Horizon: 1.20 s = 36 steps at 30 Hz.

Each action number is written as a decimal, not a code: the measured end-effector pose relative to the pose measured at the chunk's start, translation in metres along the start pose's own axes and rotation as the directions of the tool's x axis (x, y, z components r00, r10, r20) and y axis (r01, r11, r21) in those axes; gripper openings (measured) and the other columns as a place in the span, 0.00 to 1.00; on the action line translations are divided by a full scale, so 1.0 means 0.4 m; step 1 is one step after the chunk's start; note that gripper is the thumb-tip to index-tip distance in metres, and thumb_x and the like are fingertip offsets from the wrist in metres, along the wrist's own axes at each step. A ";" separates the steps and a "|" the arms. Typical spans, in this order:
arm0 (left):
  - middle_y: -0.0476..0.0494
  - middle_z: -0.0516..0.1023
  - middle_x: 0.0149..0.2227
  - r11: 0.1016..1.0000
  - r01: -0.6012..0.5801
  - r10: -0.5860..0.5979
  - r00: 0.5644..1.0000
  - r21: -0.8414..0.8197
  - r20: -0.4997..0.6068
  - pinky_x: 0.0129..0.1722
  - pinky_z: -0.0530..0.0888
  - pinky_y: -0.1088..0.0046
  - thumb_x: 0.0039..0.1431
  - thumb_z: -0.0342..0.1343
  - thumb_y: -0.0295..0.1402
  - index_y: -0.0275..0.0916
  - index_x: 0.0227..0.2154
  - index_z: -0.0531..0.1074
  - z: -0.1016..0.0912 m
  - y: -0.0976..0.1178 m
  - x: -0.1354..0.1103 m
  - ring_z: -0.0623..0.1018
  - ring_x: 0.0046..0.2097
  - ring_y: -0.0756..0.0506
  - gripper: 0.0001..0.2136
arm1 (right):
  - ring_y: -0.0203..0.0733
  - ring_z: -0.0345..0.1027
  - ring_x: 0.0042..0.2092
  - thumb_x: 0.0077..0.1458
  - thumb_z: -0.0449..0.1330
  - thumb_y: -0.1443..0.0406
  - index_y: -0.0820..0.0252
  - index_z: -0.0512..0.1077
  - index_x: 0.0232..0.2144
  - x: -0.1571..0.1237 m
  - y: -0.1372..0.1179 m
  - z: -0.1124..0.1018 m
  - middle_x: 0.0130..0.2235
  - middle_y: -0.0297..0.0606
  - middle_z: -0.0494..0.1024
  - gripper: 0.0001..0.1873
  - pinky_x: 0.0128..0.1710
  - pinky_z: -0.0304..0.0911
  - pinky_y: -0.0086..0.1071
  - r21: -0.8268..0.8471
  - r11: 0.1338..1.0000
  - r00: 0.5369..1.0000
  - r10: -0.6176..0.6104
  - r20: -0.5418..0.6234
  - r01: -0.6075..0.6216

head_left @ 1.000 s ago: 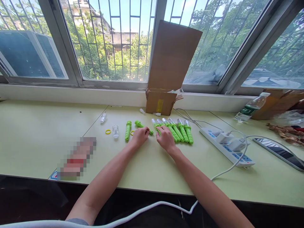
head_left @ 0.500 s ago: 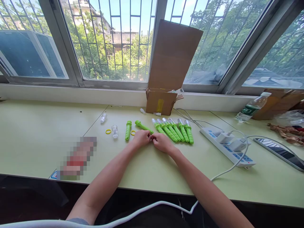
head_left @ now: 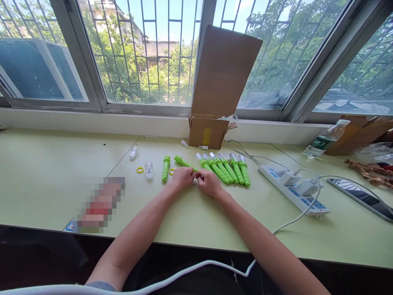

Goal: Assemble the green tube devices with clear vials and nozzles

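Observation:
My left hand (head_left: 182,178) and my right hand (head_left: 208,182) meet fingertip to fingertip on the pale green table (head_left: 196,209). Both are curled shut at the near end of a green plastic tube (head_left: 183,163) that lies slanted away from them. The left hand grips that end; what the right fingers pinch is too small to make out. A row of several green tubes with clear caps (head_left: 225,168) lies just right of my right hand. Another green tube (head_left: 166,168) lies left of my left hand.
A yellow ring (head_left: 140,170), a clear cap (head_left: 149,169) and a small clear vial (head_left: 133,152) lie to the left. An open cardboard box (head_left: 207,130) stands by the window. A white power strip (head_left: 294,189) with plugs, a phone (head_left: 362,198) and a water bottle (head_left: 324,139) are on the right.
My right hand left the row of green tubes and moved left until it met my left hand. My left hand stayed at the slanted tube's near end.

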<state>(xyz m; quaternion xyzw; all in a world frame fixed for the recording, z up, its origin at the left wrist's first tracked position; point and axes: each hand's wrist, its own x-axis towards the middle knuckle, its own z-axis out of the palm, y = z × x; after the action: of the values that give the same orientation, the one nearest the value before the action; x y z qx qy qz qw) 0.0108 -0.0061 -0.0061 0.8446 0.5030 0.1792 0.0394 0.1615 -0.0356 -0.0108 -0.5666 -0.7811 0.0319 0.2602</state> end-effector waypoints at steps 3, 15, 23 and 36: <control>0.38 0.76 0.38 0.996 0.043 -0.038 0.997 0.083 -0.064 0.38 0.69 0.68 0.63 0.44 0.35 0.36 0.37 0.72 -0.010 0.002 0.002 0.75 0.41 0.42 0.13 | 0.37 0.67 0.33 0.51 0.51 0.71 0.58 0.75 0.39 0.000 -0.002 0.001 0.39 0.38 0.77 0.16 0.38 0.61 0.30 0.043 0.999 0.997 -0.014 -0.074 0.018; 0.32 0.71 0.43 0.964 0.192 -0.187 0.981 0.186 -0.043 0.40 0.71 0.65 0.59 0.45 0.27 0.34 0.44 0.69 -0.009 -0.017 0.006 0.71 0.48 0.37 0.12 | 0.41 0.68 0.50 0.55 0.51 0.68 0.54 0.70 0.53 -0.004 -0.020 -0.002 0.53 0.35 0.73 0.23 0.49 0.61 0.31 -0.067 0.998 1.000 -0.001 0.021 0.003; 0.34 0.71 0.42 0.967 0.142 -0.139 0.990 0.210 -0.026 0.40 0.71 0.64 0.56 0.42 0.20 0.34 0.44 0.68 -0.006 -0.024 0.004 0.72 0.46 0.38 0.15 | 0.41 0.69 0.44 0.58 0.50 0.65 0.55 0.69 0.53 -0.004 -0.017 -0.007 0.48 0.40 0.74 0.21 0.43 0.61 0.30 -0.197 0.979 0.999 0.050 0.013 -0.047; 0.34 0.73 0.43 0.991 0.022 -0.021 1.000 0.131 -0.012 0.42 0.70 0.66 0.56 0.43 0.21 0.34 0.41 0.70 0.004 -0.027 0.010 0.72 0.45 0.40 0.14 | 0.40 0.68 0.45 0.60 0.50 0.64 0.54 0.69 0.51 0.000 0.000 0.013 0.49 0.38 0.72 0.18 0.41 0.60 0.29 -0.248 0.968 0.997 0.048 0.061 -0.031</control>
<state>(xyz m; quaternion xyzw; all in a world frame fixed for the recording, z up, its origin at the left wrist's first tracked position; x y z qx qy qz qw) 0.0043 0.0029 -0.0093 0.8391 0.5228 0.1496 -0.0168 0.1591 -0.0342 -0.0152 -0.6088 -0.7757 -0.0416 0.1607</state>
